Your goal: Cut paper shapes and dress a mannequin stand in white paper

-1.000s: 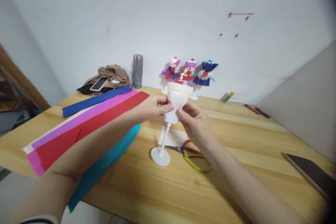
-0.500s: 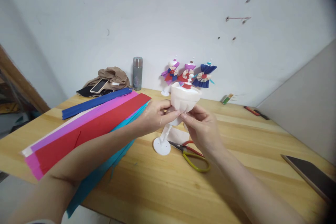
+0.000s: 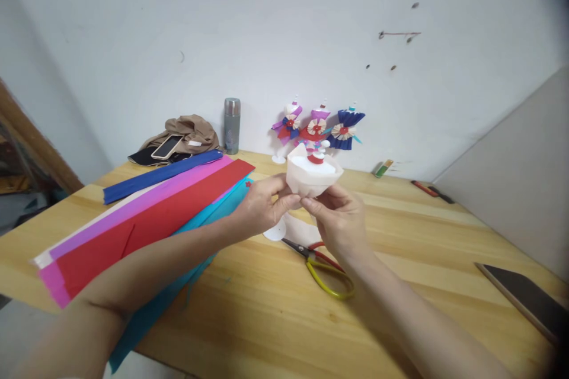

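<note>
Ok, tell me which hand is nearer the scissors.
Right. The right hand appears just above the handles of the scissors, pinching the pale wrap; the left hand, also at the wrap, is farther off, up and left of the blades.

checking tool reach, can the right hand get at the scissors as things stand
Probably yes: the scissors lie close by on the table, nothing seen on them. But the right hand holds the pale paper, so its grip would likely need freeing first.

No legible text, labels, brands, numbers or signs anywhere.
</note>
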A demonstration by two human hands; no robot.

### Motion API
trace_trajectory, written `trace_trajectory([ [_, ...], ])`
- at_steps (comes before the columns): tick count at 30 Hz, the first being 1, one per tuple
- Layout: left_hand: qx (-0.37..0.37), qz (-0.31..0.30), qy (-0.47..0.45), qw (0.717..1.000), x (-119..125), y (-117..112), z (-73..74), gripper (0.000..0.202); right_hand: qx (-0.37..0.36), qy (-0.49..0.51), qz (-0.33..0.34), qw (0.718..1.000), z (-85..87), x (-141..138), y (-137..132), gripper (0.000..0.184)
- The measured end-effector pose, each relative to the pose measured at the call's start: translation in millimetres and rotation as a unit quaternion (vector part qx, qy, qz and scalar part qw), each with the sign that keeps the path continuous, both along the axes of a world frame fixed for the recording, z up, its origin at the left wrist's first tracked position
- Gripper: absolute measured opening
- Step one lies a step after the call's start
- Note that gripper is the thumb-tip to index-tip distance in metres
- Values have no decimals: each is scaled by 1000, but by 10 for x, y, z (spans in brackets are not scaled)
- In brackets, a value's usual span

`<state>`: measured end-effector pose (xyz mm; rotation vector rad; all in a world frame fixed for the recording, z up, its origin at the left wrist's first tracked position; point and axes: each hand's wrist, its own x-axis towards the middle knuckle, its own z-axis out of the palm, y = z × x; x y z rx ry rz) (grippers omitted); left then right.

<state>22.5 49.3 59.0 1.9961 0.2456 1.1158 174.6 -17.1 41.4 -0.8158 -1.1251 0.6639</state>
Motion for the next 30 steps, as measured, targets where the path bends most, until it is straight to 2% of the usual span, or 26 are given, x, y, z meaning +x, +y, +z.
trace_trajectory([
  [3, -36, 29, 10, 999, 34, -8, -61, 27, -2, 16, 2, 1000, 3, -22, 16, 28],
  [5, -66, 20, 18, 997, 30, -5, -48, 30, -2, 22, 6, 1000, 12, -28, 15, 29],
  [11, -166, -146, 15, 975, -62, 36, 142, 57, -18, 21, -12, 1000, 83, 1, -36, 28],
  [13, -177, -171, -3, 969, -72, 54, 166, 60, -26, 20, -16, 999, 113, 6, -52, 27],
  [15, -188, -157, -4, 970, -64, 60, 157, 58, -36, 21, -11, 999, 133, 3, -59, 26],
  [20, -209, -56, 11, 976, -8, 17, 94, 49, -74, 23, -2, 997, 128, -15, -44, 27],
  [25, -221, -26, 0, 975, 22, -48, 87, 37, -83, 26, 12, 996, 127, -41, -44, 29],
  [30, -217, 38, 11, 975, 15, -108, 89, 31, -89, 37, 25, 995, 112, -90, -49, 27],
])
